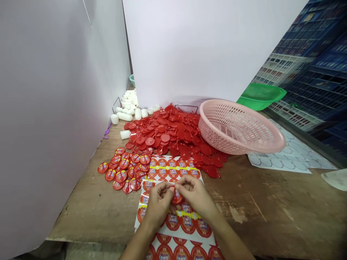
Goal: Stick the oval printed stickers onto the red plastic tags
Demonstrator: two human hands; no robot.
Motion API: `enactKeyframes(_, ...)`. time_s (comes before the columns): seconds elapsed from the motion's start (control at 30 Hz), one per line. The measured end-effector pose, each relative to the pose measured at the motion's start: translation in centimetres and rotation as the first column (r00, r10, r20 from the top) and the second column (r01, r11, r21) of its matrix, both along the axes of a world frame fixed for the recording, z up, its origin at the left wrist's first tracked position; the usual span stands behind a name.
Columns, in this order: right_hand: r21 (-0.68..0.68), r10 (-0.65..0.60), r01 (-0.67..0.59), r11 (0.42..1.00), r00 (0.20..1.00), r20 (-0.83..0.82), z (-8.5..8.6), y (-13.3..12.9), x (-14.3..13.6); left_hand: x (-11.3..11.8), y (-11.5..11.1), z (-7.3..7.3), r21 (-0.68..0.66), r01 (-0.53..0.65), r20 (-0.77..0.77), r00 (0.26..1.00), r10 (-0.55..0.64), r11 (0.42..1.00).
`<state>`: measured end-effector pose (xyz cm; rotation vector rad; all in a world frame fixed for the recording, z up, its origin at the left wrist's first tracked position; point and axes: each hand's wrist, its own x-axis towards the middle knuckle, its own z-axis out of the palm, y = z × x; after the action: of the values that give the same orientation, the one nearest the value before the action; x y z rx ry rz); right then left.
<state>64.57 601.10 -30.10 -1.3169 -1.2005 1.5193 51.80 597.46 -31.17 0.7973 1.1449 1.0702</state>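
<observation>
Between the fingertips of my left hand (pixel 159 202) and my right hand (pixel 195 195) is a red round plastic disc (pixel 177 198) with a printed sticker on its face. Both hands are closed in a pinch at its upper edge. They are over sheets of round red-and-yellow stickers (pixel 187 224), several of them overlapping on the table. To the left lies a pile of stickered red discs (pixel 121 175). Beyond the sheets spreads a large heap of plain red discs with small handles (pixel 165 138).
A pink perforated basket (pixel 217 137) leans on the heap's right side. White plastic bottles (pixel 125 116) lie at the back left. White panels (pixel 189 54) stand behind and to the left. A green basket (pixel 257 104), printed paper (pixel 282 160) and stacked crates (pixel 322 76) are at right.
</observation>
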Motion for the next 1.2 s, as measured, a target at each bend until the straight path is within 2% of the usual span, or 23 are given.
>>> enactKeyframes(0.1,0.179,-0.084,0.073,0.981,0.995,0.054,1.1,2.5,-0.8,0.1,-0.1,-0.6,0.03,0.048,0.019,0.999,-0.049,0.998)
enactKeyframes(0.17,0.293,-0.02,-0.019,0.956,0.991,0.131,1.9,4.1,-1.6,0.1,-0.3,-0.7,0.085,0.122,-0.118,0.987,-0.112,0.989)
enactKeyframes(0.23,0.437,-0.053,-0.104,0.893,0.942,0.332,2.5,5.2,-1.3,0.1,-0.5,-0.4,0.149,0.246,-0.322,0.928,-0.189,0.958)
enactKeyframes(0.27,0.496,-0.144,-0.121,0.86,0.875,0.463,2.5,5.5,-0.5,0.0,-0.7,-0.2,0.169,0.317,-0.425,0.878,-0.221,0.933)
enactKeyframes(0.3,0.528,-0.253,-0.131,0.839,0.765,0.592,2.4,5.5,0.7,0.0,-0.9,0.1,0.182,0.386,-0.519,0.819,-0.245,0.904)
enactKeyframes(0.37,0.5,-0.397,-0.119,0.858,0.464,0.792,1.4,5.1,3.9,0.0,-1.2,0.8,0.181,0.509,-0.662,0.696,-0.279,0.841)
enactKeyframes(0.4,0.459,-0.399,-0.115,0.881,0.34,0.851,0.7,4.8,5.6,0.0,-1.3,1.1,0.175,0.555,-0.707,0.646,-0.289,0.813)
enactKeyframes(0.43,0.419,-0.379,-0.112,0.901,0.263,0.887,-0.1,4.4,7.2,0.0,-1.4,1.3,0.17,0.587,-0.732,0.613,-0.297,0.791)
enactKeyframes(0.47,0.393,-0.358,-0.123,0.911,0.237,0.903,-0.9,4.1,8.5,0.0,-1.5,1.5,0.165,0.608,-0.743,0.594,-0.307,0.776)
enactKeyframes(0.5,0.381,-0.343,-0.135,0.915,0.241,0.908,-1.6,4.0,9.5,0.1,-1.5,1.5,0.159,0.617,-0.746,0.587,-0.315,0.771)
enactKeyframes(0.57,0.399,-0.342,-0.157,0.903,0.299,0.891,-2.7,3.9,10.6,0.2,-1.3,1.5,0.155,0.598,-0.733,0.603,-0.314,0.786)
enactKeyframes(0.63,0.426,-0.356,-0.16,0.89,0.339,0.871,-3.1,4.1,10.8,0.4,-1.2,1.3,0.159,0.54,-0.68,0.667,-0.305,0.826)
enactKeyframes(0.73,0.472,-0.399,-0.106,0.875,0.393,0.828,-2.4,3.8,9.7,0.4,-0.9,0.9,0.145,0.398,-0.518,0.811,-0.273,0.906)
enactKeyframes(0.77,0.495,-0.419,-0.069,0.866,0.443,0.793,-1.8,3.3,8.9,0.3,-0.9,0.8,0.136,0.351,-0.452,0.854,-0.257,0.926)
enactKeyframes(0.83,0.512,-0.408,-0.005,0.859,0.598,0.69,-0.6,1.9,6.9,0.3,-0.8,0.7,0.137,0.275,-0.338,0.916,-0.216,0.952)
enactKeyframes(0.9,0.458,-0.257,-0.051,0.887,0.77,0.583,0.5,0.0,4.8,0.2,-0.8,0.4,0.164,0.216,-0.259,0.951,-0.169,0.963)
enactKeyframes(0.93,0.416,-0.134,-0.128,0.9,0.828,0.544,0.9,-0.9,4.0,0.3,-0.7,0.2,0.177,0.182,-0.241,0.961,-0.137,0.967)
enactKeyframes(0.97,0.398,-0.061,-0.183,0.899,0.847,0.528,1.0,-1.6,3.5,0.3,-0.7,-0.1,0.184,0.148,-0.235,0.966,-0.103,0.972)
enactKeyframes(1.0,0.396,-0.044,-0.211,0.894,0.836,0.546,0.9,-2.0,3.4,0.3,-0.7,-0.4,0.179,0.118,-0.235,0.969,-0.074,0.977)
enactKeyframes(1.03,0.404,-0.079,-0.212,0.89,0.801,0.594,0.6,-2.3,3.6,0.4,-0.7,-0.7,0.165,0.091,-0.234,0.971,-0.051,0.982)
enactKeyframes(1.13,0.433,-0.225,-0.208,0.877,0.619,0.753,-0.9,-2.0,5.8,0.6,-0.7,-1.3,0.115,0.062,-0.208,0.977,-0.038,0.991)
enactKeyframes(1.2,0.428,-0.2,-0.275,0.861,0.591,0.781,-1.9,-1.5,7.2,0.7,-0.5,-1.4,0.087,0.054,-0.172,0.984,-0.039,0.995)
